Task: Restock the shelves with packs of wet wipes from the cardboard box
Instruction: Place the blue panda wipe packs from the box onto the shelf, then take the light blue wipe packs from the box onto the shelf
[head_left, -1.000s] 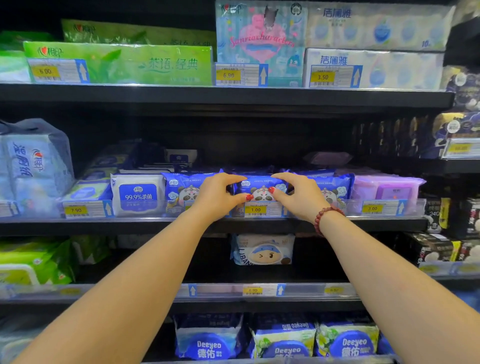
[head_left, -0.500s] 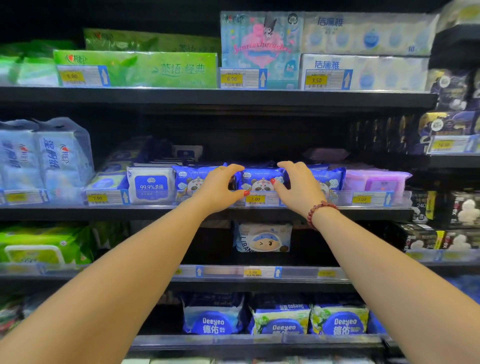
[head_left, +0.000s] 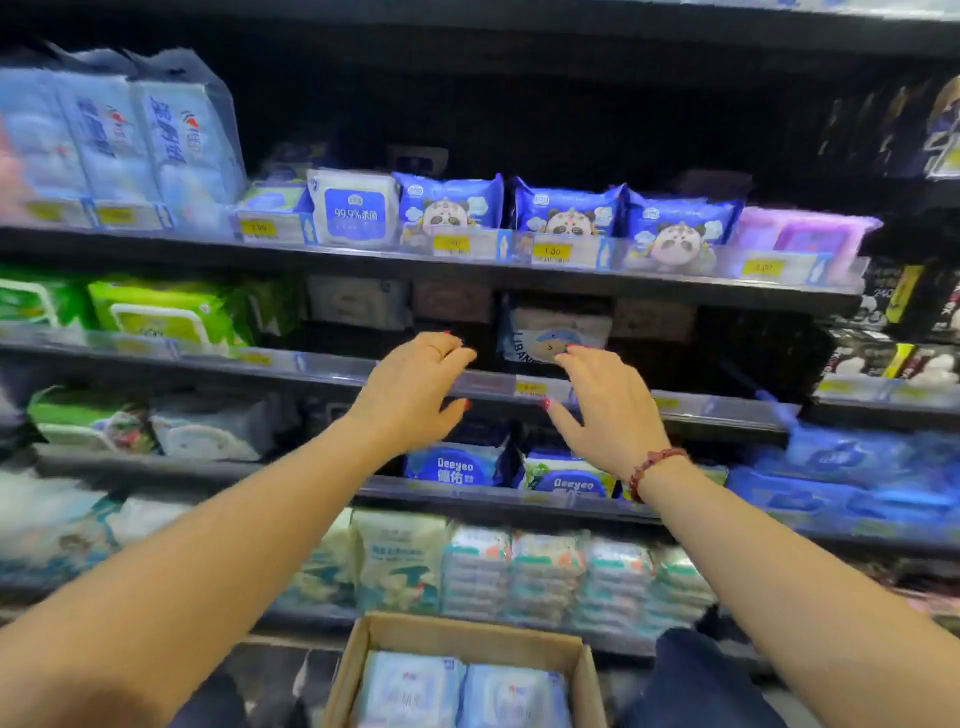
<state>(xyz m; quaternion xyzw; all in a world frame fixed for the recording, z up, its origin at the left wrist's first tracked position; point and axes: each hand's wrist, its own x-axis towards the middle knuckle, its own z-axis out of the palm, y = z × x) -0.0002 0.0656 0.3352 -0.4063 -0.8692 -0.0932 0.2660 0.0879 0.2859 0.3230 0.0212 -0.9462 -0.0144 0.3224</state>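
Three blue panda-print wipe packs stand in a row on the upper shelf; the middle pack (head_left: 569, 213) sits behind its price tag. My left hand (head_left: 415, 392) and my right hand (head_left: 605, 405) hover in the air below that shelf, fingers relaxed, holding nothing. Both are in front of the shelf rail (head_left: 488, 384) one level down. At the bottom stands the cardboard box (head_left: 467, 639), with light-blue wipe packs (head_left: 462, 691) lying inside it.
Big blue tissue bags (head_left: 130, 140) fill the upper left. Green wipe packs (head_left: 161, 312) sit on the left of the second shelf. Deeyeo packs (head_left: 457, 467) stand on the third shelf, and white stacked packs (head_left: 519, 571) on the lowest. A dark trouser knee (head_left: 691, 670) is beside the box.
Both hands let go of the middle panda pack and dropped away from the upper shelf. The camera tilted down, bringing the cardboard box into view.
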